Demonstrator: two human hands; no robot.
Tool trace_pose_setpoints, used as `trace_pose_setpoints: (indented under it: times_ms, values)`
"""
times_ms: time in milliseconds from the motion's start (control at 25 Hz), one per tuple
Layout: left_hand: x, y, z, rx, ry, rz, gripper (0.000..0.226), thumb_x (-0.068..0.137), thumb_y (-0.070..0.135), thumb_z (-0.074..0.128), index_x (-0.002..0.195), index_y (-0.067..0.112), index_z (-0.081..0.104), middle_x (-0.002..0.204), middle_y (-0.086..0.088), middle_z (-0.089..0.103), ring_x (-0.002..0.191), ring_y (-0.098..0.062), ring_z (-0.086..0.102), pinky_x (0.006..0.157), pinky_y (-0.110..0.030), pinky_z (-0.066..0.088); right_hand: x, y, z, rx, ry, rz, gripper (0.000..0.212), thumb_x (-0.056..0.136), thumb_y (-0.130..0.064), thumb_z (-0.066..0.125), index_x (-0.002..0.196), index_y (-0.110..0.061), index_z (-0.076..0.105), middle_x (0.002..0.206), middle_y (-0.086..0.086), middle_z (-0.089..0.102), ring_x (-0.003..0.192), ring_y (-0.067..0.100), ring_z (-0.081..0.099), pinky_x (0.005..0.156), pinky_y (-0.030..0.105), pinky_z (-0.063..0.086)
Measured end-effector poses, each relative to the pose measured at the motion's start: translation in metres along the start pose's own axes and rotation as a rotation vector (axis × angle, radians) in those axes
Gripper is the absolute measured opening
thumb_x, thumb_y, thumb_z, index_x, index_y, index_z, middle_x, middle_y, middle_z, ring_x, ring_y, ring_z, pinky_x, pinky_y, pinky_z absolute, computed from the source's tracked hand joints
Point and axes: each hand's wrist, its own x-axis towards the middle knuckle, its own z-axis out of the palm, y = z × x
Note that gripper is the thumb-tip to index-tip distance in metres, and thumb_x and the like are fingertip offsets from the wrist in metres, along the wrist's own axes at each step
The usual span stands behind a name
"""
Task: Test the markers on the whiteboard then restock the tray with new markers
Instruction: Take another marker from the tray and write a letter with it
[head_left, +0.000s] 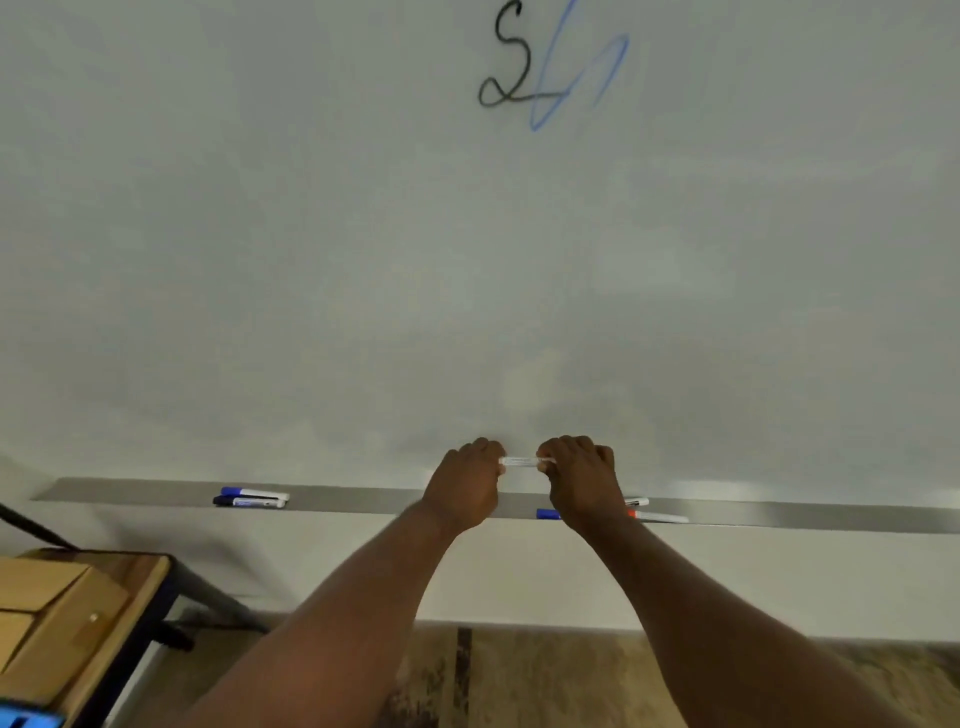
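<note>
The white marker (522, 461) lies level between two fists. The left hand (470, 483) is curled tight round its left end and the right hand (582, 478) is curled tight round its right end, so only a short stretch of barrel shows between them. Cap and tip are buried in the fingers, so the colour cannot be told.

The marker hangs close against the bottom of the whiteboard (467, 260), just above the metal tray (363, 500) that runs along the board's lower edge.

On the tray, well off to the left, the blue-capped pair (252, 497) lie side by side, caps pointing left. On the right, a blue cap (548, 514) pokes out from under the right wrist. Just beyond that wrist lies a red-ended marker (657, 516), and a dark-ended marker (638, 502) lies behind it, nearer the board.

High on the board there is a black squiggle (511, 57), with a fainter blue squiggle (576, 78) crossing its right side.

Down at the near left stands a wooden cabinet (62, 608), and wood-grain floor (519, 675) runs between the forearms.
</note>
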Motion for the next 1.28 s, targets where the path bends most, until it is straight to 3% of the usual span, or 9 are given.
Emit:
trace_pose_setpoints:
  times_ms: [120,280,480,640,840,1040,1200,1280]
  values:
    - [-0.002,-0.008,-0.032,-0.004,0.012,0.02,0.013,0.097,0.016,0.047,0.108,0.013,0.053,0.096,-0.007,0.064,0.077,-0.026,0.061,0.063,-0.031,0.037,0.008,-0.027,-0.017,-0.034,0.058,-0.138,0.03,0.093,-0.029,0.064,0.122,-0.024,0.063,0.114,-0.007,0.067,0.108,0.018,0.06,0.101,0.039,0.036]
    - [-0.005,-0.022,-0.07,0.025,0.01,0.124,0.015,0.097,0.017,0.047,0.11,0.012,0.051,0.096,-0.007,0.064,0.077,-0.025,0.061,0.064,-0.031,0.038,0.016,-0.069,-0.032,-0.163,0.107,-0.263,0.029,0.098,-0.029,0.052,0.124,-0.021,0.061,0.115,-0.002,0.066,0.11,0.021,0.058,0.103,0.041,0.036]
    - [-0.011,-0.052,-0.111,0.099,0.041,0.2,0.015,0.1,0.023,0.043,0.109,0.013,0.051,0.093,-0.006,0.066,0.07,-0.023,0.058,0.065,-0.034,0.042,0.025,-0.116,-0.046,-0.112,0.151,-0.275,0.031,0.088,-0.004,0.052,0.114,-0.019,0.061,0.096,-0.001,0.06,0.087,0.023,0.056,0.084,0.036,0.038]
    - [-0.007,-0.061,-0.149,0.227,0.07,0.268,0.022,0.101,0.026,0.044,0.117,0.013,0.051,0.09,-0.004,0.068,0.058,-0.016,0.047,0.06,-0.03,0.036,0.038,-0.133,-0.069,-0.099,0.216,-0.313,0.033,0.083,0.003,0.057,0.108,-0.019,0.064,0.086,-0.001,0.059,0.077,0.019,0.051,0.075,0.033,0.035]
    - [0.004,-0.056,-0.194,0.323,0.143,0.311,0.026,0.102,0.032,0.039,0.114,0.011,0.05,0.085,-0.005,0.067,0.061,-0.021,0.052,0.057,-0.033,0.038,0.058,-0.144,-0.108,-0.124,0.315,-0.365,0.03,0.079,0.001,0.053,0.1,-0.019,0.063,0.077,-0.004,0.054,0.07,0.019,0.047,0.069,0.03,0.024]
    - [0.014,-0.051,-0.225,0.381,0.235,0.284,0.04,0.105,0.046,0.03,0.102,0.013,0.052,0.077,-0.003,0.064,0.056,-0.021,0.045,0.055,-0.031,0.032,0.074,-0.142,-0.146,-0.167,0.353,-0.393,0.024,0.079,-0.007,0.053,0.096,-0.02,0.063,0.075,-0.004,0.057,0.069,0.022,0.052,0.066,0.032,0.027]
    - [0.021,-0.046,-0.243,0.228,0.268,0.229,0.04,0.1,0.054,0.035,0.107,0.016,0.046,0.079,-0.002,0.064,0.059,-0.02,0.052,0.056,-0.032,0.043,0.079,-0.135,-0.166,-0.171,0.43,-0.396,0.021,0.089,-0.014,0.058,0.108,-0.019,0.067,0.083,-0.003,0.063,0.073,0.023,0.057,0.067,0.033,0.033]
    - [0.024,-0.048,-0.254,0.123,0.267,0.161,0.029,0.099,0.037,0.043,0.116,0.014,0.044,0.095,-0.007,0.064,0.071,-0.025,0.056,0.063,-0.033,0.04,0.079,-0.129,-0.173,-0.152,0.478,-0.346,0.025,0.096,-0.019,0.056,0.12,-0.018,0.065,0.091,0.0,0.068,0.075,0.025,0.06,0.068,0.034,0.038]
